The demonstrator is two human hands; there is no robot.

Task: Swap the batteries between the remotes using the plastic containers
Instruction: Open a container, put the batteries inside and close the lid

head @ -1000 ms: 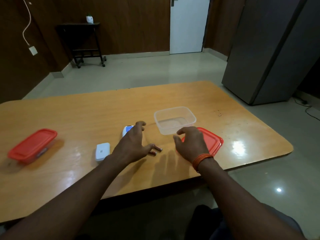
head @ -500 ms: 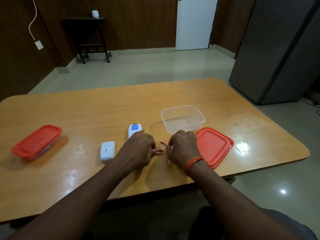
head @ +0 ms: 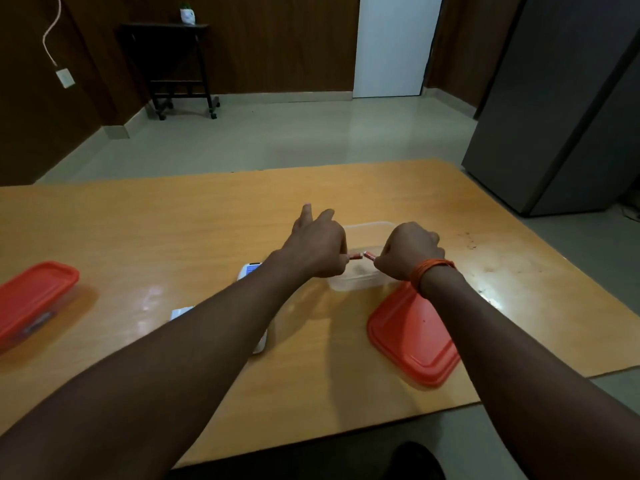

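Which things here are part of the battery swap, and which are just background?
In the job: left hand and right hand, each holding a battery; open clear container; loose red lid; closed red-lidded container; remote.

Background: side table, potted plant, door, grey cabinet.

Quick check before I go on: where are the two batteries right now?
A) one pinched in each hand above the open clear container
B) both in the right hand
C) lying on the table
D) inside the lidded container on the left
A: the left hand and right hand each pinch a battery, left battery and right battery, over the open clear container.
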